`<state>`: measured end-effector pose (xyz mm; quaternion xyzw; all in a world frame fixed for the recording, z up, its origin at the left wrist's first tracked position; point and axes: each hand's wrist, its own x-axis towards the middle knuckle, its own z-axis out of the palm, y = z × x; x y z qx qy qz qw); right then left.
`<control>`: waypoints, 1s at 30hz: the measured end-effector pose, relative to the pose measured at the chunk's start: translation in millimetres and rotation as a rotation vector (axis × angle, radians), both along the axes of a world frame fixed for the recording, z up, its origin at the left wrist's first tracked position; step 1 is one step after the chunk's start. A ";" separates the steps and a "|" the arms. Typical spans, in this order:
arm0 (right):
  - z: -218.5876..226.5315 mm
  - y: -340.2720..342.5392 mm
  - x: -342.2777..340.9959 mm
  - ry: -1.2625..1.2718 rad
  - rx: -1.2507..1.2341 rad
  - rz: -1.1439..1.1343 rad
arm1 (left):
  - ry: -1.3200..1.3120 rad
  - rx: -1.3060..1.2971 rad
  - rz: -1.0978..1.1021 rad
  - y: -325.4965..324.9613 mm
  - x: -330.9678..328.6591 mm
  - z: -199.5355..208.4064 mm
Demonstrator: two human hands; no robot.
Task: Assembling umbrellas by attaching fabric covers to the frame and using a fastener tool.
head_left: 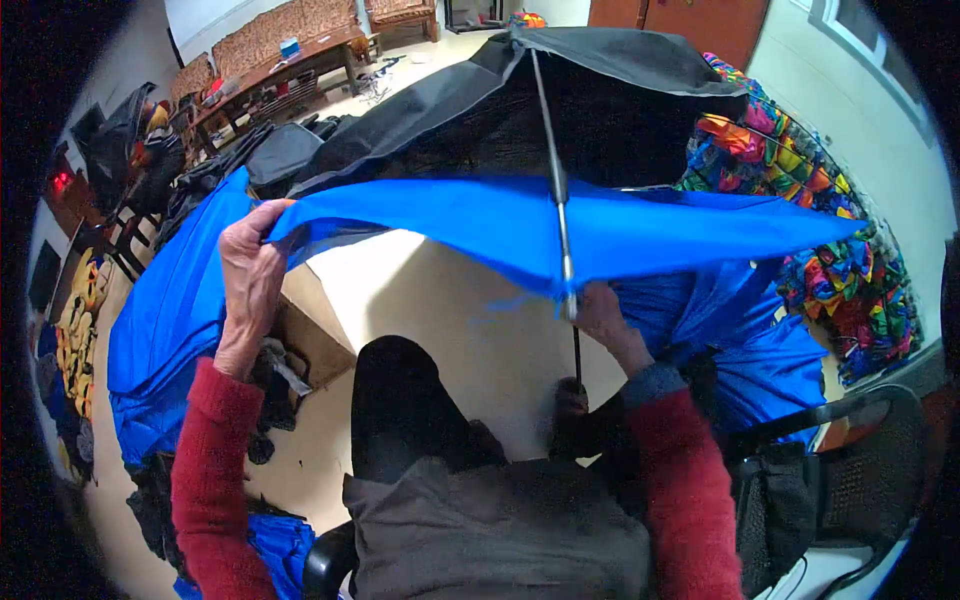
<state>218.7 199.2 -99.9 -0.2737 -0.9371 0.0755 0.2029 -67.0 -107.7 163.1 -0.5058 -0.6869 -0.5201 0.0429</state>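
An open umbrella with a black canopy [620, 125] stands before me. Its thin metal shaft [545, 125] slants down between my legs. Across the shaft stretches bright blue fabric [450, 215], partly smeared by motion. My left hand [250, 270] is closed on its left end, thumb and fingers pinching the edge. At the shaft, just under the fabric's lower edge, my right hand [605, 320] has curled fingers; blur hides whether it grips shaft, fabric or both. More blue fabric [170, 340] spreads at left, and gathered blue folds [740, 350] lie at right.
A cardboard box [310, 330] stands on the floor beyond my left knee. Multicoloured fabric [790, 170] is heaped at the right. A black mesh chair [875, 460] is close on that side. A long wooden bench [280, 80] stands at the far left.
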 end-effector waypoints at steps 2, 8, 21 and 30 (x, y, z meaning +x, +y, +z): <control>28.3 -9.6 8.5 0.010 -0.054 0.058 | 0.019 -0.002 0.006 -10.1 0.5 -5.3; 56.9 -24.9 24.6 0.150 -0.524 0.086 | -0.080 -0.038 0.042 -38.6 -4.0 -31.2; 37.3 -42.7 84.2 0.484 -1.209 0.179 | -0.053 -0.342 0.063 -116.8 21.1 -122.5; 60.0 -86.0 79.3 0.767 -1.042 0.292 | 0.003 -0.712 -0.364 -121.3 8.0 -151.2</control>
